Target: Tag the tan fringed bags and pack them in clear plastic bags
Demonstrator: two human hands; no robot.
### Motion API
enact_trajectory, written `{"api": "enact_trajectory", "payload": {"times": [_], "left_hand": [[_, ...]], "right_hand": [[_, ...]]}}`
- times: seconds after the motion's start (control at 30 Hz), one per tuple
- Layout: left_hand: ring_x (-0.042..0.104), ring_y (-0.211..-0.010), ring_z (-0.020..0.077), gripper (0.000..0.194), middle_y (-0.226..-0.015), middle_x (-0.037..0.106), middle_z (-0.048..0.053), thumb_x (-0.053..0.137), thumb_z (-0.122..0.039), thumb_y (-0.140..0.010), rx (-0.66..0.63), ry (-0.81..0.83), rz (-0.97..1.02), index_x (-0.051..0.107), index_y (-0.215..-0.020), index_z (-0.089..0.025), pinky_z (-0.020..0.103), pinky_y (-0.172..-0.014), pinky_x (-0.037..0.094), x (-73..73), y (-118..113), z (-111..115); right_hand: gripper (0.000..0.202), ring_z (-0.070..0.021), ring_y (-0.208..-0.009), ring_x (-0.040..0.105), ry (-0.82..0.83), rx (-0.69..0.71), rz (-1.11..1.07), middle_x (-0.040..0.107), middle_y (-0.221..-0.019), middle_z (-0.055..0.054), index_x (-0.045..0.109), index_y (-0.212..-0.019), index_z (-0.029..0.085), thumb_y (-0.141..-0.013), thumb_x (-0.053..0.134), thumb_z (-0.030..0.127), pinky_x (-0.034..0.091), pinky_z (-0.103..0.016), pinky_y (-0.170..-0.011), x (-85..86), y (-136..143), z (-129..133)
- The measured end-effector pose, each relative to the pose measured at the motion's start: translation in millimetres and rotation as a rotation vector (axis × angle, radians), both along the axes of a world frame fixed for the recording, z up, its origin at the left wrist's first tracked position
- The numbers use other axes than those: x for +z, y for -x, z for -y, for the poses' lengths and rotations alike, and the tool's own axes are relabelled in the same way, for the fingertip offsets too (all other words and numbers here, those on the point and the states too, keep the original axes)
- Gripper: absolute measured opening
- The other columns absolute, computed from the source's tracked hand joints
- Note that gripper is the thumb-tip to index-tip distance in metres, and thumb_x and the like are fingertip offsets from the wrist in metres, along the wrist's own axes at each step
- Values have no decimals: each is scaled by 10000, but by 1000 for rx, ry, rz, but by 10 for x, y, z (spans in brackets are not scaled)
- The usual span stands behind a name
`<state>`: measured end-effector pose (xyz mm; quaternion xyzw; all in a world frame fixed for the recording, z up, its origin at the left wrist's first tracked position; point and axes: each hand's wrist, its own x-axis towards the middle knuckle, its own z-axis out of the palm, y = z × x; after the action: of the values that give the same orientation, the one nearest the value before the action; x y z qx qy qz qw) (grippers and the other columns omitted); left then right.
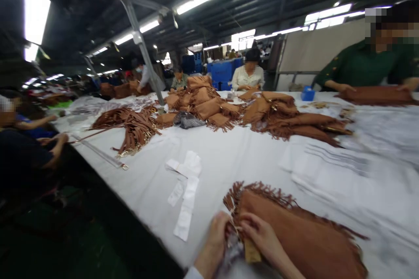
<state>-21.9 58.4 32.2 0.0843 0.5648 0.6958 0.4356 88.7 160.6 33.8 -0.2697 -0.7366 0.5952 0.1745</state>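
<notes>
A brown fringed bag (294, 226) lies flat on the white table at the lower right. My left hand (216, 237) is closed at its fringed left edge, fingertips pinched on a thin pale string (238, 228). Across from it, my right hand (262, 237) rests partly over the bag's corner, thumb and fingers pinching the same string. Below my right fingers hangs a tan tag (252, 252). Crumpled clear plastic (233, 246) shows between the hands. Blur hides the exact fingertip contact.
White paper strips (187, 202) lie left of my hands. Beyond are brown straps (134, 128), piled brown bags (206, 100) and a blue box (307, 93). White plastic sheets (340, 165) cover the right side. Co-workers sit or stand around the table (147, 192).
</notes>
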Motion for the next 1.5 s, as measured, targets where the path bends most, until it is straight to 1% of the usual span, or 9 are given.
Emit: {"api": "enact_trajectory", "payload": {"times": [0.2,0.3,0.4,0.5,0.63,0.73,0.93,1.23,1.5], "left_hand": [[508,-637,108,294,-674,537,-19,649,-452,-711,-14,-94,44,508,-682,-196,237,-610,410,-104,90,70],[492,-626,96,263,-677,531,-29,669,-404,-713,-3,-97,-3,518,-697,-188,223,-603,389,-95,128,72],[450,-590,83,277,-632,494,-50,664,-406,-722,29,-103,-59,504,-673,-185,218,-590,364,-97,172,61],[409,-558,75,296,-577,455,-71,687,-405,-703,55,-94,-92,499,-656,-181,216,-574,340,-121,225,61],[412,-541,68,316,-555,471,-77,738,-398,-662,66,-76,-82,520,-679,-170,209,-558,325,-123,289,78],[442,-536,72,356,-553,467,-79,748,-436,-654,41,-101,-11,510,-708,-177,215,-579,374,-75,321,88],[522,-569,64,321,-809,655,22,759,-310,-639,-77,-134,128,570,-851,-160,229,-611,461,43,340,117],[641,-748,146,377,-1021,681,61,754,-196,-597,-203,-51,-31,570,-926,-188,222,-562,521,93,256,42],[652,-773,166,604,-1080,652,113,693,-194,-624,-276,18,-153,518,-1202,-188,251,-617,522,162,276,45]], "right_hand": [[455,-241,-1140,592,-283,145,-19,645,-1234,-104,648,-1204,208,-817,413,158,441,-418,-1009,15,-417,74],[571,-243,-1278,480,-472,285,-6,508,-1407,-96,575,-1304,263,-785,423,81,387,-425,-1055,15,-501,149],[460,-261,-1267,485,-574,405,-6,549,-1372,-76,629,-1227,315,-823,513,128,386,-429,-1035,28,-441,194],[246,-259,-1136,580,-458,276,-61,686,-1159,-73,705,-1053,288,-886,526,259,424,-413,-970,4,-302,204],[308,-227,-933,634,-157,-53,-89,707,-997,-82,679,-992,212,-917,456,411,473,-361,-874,-67,-129,154],[335,-195,-802,618,-44,-151,-107,685,-891,-50,606,-1054,189,-877,502,454,488,-313,-762,-122,-65,107],[303,-186,-769,603,4,-108,-130,656,-821,-29,623,-891,185,-847,550,476,477,-281,-712,-146,-38,105],[288,-237,-939,644,-69,-24,-102,711,-1035,-69,671,-1049,192,-851,507,320,472,-349,-855,25,53,136],[182,-152,-572,572,-37,-124,-44,611,-631,43,519,-961,203,-813,545,306,416,-250,-569,-73,55,158]]}}
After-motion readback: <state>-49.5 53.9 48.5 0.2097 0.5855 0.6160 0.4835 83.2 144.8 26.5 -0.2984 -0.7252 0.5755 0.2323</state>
